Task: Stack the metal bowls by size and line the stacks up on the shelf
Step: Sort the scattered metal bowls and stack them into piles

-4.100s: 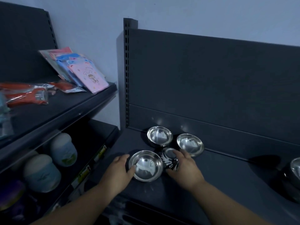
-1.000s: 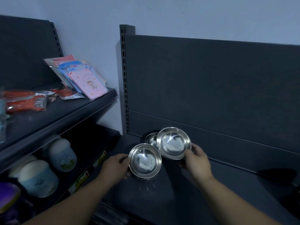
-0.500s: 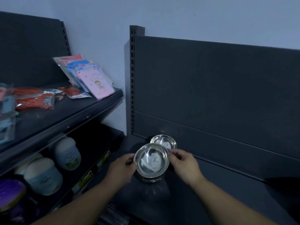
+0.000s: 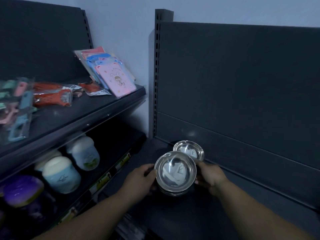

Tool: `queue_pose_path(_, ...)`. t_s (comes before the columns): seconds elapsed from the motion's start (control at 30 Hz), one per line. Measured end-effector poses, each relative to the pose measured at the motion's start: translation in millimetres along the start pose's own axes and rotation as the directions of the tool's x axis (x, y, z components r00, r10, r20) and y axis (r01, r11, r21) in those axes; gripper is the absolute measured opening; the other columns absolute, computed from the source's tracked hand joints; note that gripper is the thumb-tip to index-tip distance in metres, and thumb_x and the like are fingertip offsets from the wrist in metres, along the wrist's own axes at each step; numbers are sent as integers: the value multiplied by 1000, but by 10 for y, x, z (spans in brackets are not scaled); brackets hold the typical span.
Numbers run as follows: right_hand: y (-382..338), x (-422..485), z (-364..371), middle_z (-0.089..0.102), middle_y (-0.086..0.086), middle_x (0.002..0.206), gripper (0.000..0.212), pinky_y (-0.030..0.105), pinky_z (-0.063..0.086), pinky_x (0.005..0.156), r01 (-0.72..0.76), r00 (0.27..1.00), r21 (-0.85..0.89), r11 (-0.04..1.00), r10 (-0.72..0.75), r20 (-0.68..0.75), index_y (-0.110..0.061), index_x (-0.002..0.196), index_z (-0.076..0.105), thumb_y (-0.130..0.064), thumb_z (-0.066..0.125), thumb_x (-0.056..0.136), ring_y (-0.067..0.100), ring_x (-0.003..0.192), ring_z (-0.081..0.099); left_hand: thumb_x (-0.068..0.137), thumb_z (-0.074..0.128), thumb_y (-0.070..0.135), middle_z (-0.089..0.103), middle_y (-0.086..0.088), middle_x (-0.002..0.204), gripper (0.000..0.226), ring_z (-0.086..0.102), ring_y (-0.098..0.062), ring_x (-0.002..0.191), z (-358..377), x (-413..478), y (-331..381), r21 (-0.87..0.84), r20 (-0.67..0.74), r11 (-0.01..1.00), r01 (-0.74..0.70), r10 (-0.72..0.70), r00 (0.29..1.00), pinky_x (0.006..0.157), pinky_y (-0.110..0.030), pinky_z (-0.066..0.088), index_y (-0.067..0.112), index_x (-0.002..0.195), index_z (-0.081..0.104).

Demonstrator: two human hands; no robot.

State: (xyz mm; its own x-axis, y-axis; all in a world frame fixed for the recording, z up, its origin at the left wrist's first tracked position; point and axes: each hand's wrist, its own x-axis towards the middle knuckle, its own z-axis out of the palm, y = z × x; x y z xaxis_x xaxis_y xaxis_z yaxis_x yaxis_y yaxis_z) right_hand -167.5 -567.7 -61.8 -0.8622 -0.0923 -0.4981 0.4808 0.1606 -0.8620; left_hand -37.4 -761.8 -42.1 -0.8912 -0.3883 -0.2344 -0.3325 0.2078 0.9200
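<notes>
Bowl stack sits toward the front-left of the dark shelf, held between both grips. The top bowl is wide, mouth up, with a shiny inside full of reflections. At least one more rim shows under it at the near edge. Can't tell if the stack's base touches the shelf or hangs just above it.

Left grip: grasping the stack's left side, thumb at the top rim, fingers curled round the wall below.
Right grip: grasping the stack's right side, one digit up at the rim, another lower on the wall. The rest is hidden behind the bowl.

Small bowl stands alone just behind the stack, a bit to the right. It is mouth up, on the shelf, near the back panel. The stack's rim overlaps its near edge in this view, so can't tell if they touch.

Slotted post runs up the panel's left edge, with a pale wall behind it.

A second unit stands to the left, angled in.
- Upper shelf: pink and blue card packs lean at the back, red packets lie flat, and pastel packs are at the far left, blurred.
- Level below: white-lidded jars in a row, and a purple thing at the near end, too blurred to identify.
- Labels run along that level's front edge.
</notes>
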Motion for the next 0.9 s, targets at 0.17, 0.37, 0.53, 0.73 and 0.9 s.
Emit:
queue_pose_path(0.17,-65,65,69,69,13,81,34,21,49,42,-23,1000,20,1000,23,10,3,105,65,-26,68,88,18,57,63,91,57,38,66,7,103,27,68,-15,81,-6,-15,16,47,-1,999,4,-4,1000,56,-30,59,29,115,64)
queue_pose_path(0.37,-112,6,25,72,14,87,20,27,54,52,56,997,87,995,-51,-54,-2,105,63,-14,60,89,23,65,69,93,55,37,67,8,100,22,68,-14,82,-4,-21,7,63,-4,998,-16,16,1000,57,-28,58,31,111,65)
queue_pose_path(0.53,-379,-228,-24,74,12,94,26,45,59,80,276,958,101,956,-265,-114,-16,104,64,-23,63,79,27,84,73,94,54,28,73,-3,83,15,70,-21,69,23,-20,6,-21,16,1000,-2,2,1000,56,-29,58,27,104,65)
queue_pose_path(0.73,-632,-714,-45,74,7,79,14,37,60,68,399,916,-32,917,-399,-30,-15,92,72,-19,63,81,19,66,68,94,53,29,70,0,93,16,69,-21,72,-2,44,-6,-78,67,995,61,-56,996,58,-32,58,26,105,64)
queue_pose_path(0.9,-503,-905,-67,73,-3,69,14,42,61,73,401,895,-324,857,-442,-59,-20,80,75,-31,68,76,16,67,70,100,36,36,66,-5,110,27,64,-18,87,-44,7,71,-162,97,981,111,-96,991,61,-29,51,28,102,62)
